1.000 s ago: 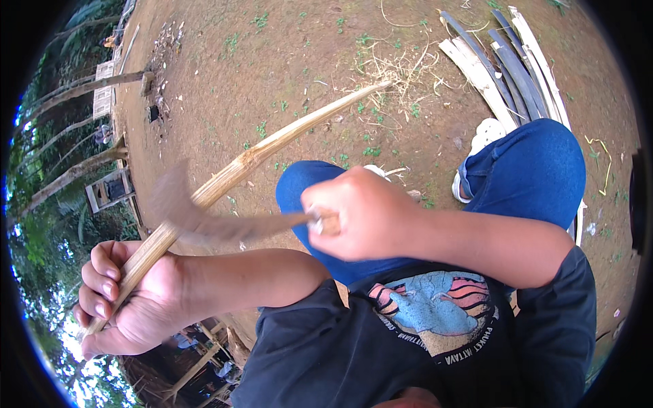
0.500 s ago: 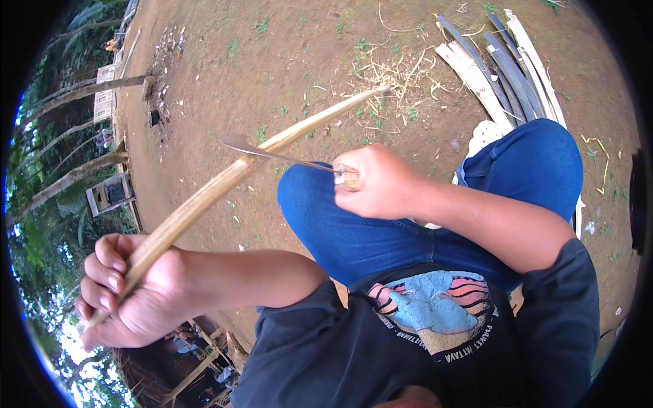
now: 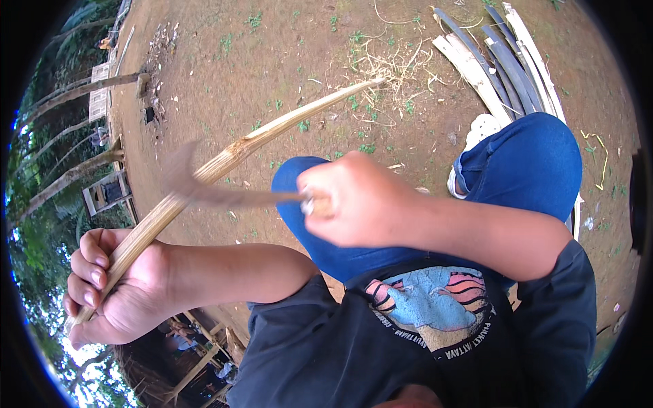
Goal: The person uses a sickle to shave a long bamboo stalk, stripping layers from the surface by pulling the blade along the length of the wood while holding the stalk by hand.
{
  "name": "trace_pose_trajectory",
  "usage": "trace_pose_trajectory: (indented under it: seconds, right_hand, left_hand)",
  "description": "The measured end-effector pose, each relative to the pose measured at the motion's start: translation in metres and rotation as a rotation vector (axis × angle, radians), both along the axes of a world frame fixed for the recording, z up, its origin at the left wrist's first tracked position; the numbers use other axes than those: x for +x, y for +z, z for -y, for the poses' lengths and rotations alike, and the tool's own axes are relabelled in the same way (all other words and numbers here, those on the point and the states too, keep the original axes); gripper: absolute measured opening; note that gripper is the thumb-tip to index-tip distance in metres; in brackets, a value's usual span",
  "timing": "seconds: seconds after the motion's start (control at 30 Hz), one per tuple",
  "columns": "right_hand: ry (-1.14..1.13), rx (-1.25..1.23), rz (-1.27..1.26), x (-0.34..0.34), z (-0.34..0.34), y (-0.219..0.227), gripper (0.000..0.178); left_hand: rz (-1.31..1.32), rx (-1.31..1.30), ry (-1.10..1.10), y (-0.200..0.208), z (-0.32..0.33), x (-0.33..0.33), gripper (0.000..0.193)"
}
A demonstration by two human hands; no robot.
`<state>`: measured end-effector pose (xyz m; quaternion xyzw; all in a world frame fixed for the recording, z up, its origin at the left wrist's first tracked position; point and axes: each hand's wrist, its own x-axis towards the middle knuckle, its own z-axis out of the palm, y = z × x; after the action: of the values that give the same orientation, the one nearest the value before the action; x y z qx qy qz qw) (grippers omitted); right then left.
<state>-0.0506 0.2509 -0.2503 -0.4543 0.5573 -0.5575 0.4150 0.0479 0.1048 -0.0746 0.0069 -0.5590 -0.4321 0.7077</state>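
Two bare hands work across a long pale stick [image 3: 226, 160], which runs slantwise from the lower left up toward the middle of the view. The left hand [image 3: 135, 292] grips its near end, fingers curled over one side and thumb laid along the other, palm turned up. Its far end tapers and reaches the edge of a loose scatter of shavings [image 3: 401, 64] on the brown earth [image 3: 204, 102]; whether the tip rests there, I cannot tell. A knotty ring marks the stick partway along.

The right hand [image 3: 360, 200] is pressed together in a fist around a short wooden handle [image 3: 324, 206]. From it a curved blade [image 3: 245, 198] points left and hooks upward at its end, crossing over the stick between the knot and the left hand. The blade is blurred, so contact with the wood cannot be made out.

Behind the right hand lie bent knees in blue jeans [image 3: 534, 160], with a white shoe [image 3: 481, 131] beyond one of them. Past the shoe, several long dark and pale strips [image 3: 513, 75] lie bunched together. A thin yellow strand [image 3: 602, 160] lies on the earth farther right.
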Motion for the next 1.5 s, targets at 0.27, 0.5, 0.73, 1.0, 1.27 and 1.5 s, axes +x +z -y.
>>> trace_pose_trajectory:
  seconds: [0.27, 0.5, 0.73, 1.0, 1.27, 1.5]
  right_hand:
    - [-0.04, 0.169, -0.053, -0.021, 0.006, -0.032, 0.016]
    - [-0.073, 0.267, -0.039, -0.023, 0.011, -0.065, 0.017]
    - [-0.063, 0.083, -0.081, -0.008, 0.005, -0.018, 0.017]
    - [-0.107, -0.045, -0.112, -0.015, 0.011, -0.045, 0.013]
    - [-0.147, 0.292, -0.109, -0.027, 0.015, -0.085, 0.014]
    - [-0.184, 0.038, -0.058, 0.006, 0.014, -0.063, 0.012]
  left_hand:
    - [0.033, 0.018, -0.015, 0.003, 0.008, 0.005, 0.057]
    - [0.023, -0.006, -0.012, 0.004, 0.006, -0.001, 0.052]
    - [0.019, 0.011, -0.003, 0.0, 0.015, 0.004, 0.052]
    - [0.014, 0.025, -0.058, 0.003, 0.021, 0.013, 0.055]
    - [0.015, 0.041, -0.007, 0.001, 0.024, 0.015, 0.059]
    - [0.05, 0.043, -0.061, 0.001, 0.012, 0.016, 0.06]
